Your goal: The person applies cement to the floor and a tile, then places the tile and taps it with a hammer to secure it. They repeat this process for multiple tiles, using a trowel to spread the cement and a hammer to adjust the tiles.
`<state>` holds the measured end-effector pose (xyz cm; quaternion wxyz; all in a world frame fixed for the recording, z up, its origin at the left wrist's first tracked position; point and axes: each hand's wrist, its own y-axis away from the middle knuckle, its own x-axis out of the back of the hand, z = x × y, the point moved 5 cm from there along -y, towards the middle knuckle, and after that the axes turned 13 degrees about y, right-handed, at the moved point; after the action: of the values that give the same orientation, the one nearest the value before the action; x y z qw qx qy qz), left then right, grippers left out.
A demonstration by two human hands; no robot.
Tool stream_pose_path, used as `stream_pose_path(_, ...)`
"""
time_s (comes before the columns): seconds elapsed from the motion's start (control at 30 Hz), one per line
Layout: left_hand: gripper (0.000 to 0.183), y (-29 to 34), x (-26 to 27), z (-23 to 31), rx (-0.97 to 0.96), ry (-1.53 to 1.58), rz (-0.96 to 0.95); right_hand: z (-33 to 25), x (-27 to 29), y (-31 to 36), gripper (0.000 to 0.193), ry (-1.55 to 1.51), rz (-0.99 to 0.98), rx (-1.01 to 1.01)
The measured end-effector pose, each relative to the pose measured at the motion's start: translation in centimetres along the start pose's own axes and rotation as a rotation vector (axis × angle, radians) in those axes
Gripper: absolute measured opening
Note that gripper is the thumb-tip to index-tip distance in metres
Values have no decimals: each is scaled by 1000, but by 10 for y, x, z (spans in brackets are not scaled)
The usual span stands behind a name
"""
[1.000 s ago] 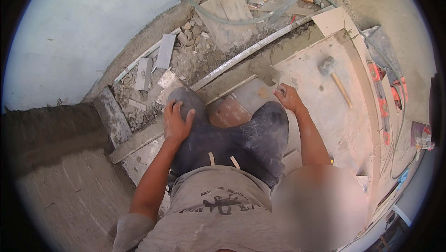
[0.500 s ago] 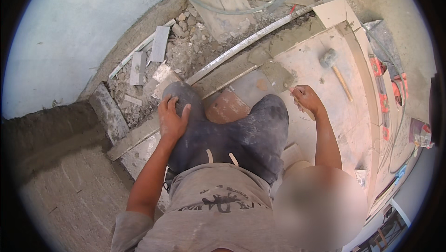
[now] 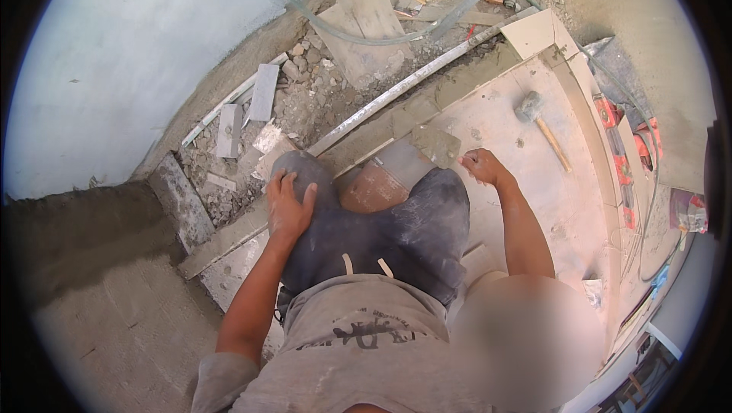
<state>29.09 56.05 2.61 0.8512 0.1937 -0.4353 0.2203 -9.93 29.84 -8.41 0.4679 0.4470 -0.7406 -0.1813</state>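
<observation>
My left hand (image 3: 290, 203) lies flat on my left knee (image 3: 305, 177), fingers spread over the dark trouser cloth. My right hand (image 3: 482, 165) is closed beside my right knee (image 3: 438, 200), low over the pale floor tile (image 3: 534, 184). It seems to grip the handle of a trowel (image 3: 436, 144), whose grey, mortar-smeared blade points left of the fist. Just beyond the blade, a strip of wet grey mortar (image 3: 450, 87) runs along the tile's far edge.
A mallet (image 3: 531, 108) with a wooden handle lies on the tile beyond my right hand. A long metal straightedge (image 3: 404, 87) borders a rubble bed (image 3: 305, 100) with tile offcuts. A hose (image 3: 335, 32), a red level (image 3: 619, 155) and a blue wall (image 3: 114, 70) surround the spot.
My right hand swung right, then came back left near my knee, and the trowel blade now shows. My left hand stayed on my left knee.
</observation>
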Motion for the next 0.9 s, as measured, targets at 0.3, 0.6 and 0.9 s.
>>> stream_pose_path(0.3,60,6,-1,-12,11,100,79,0,2,162,41,-364,519,-167)
stream_pose_path(0.6,65,-16,-6,-28,-144,69,9,5,-87,478,30,253,605,-766)
stream_pose_path(0.9,69,-48,-13,-39,-274,36,-1,76,-235,477,29,335,395,-992)
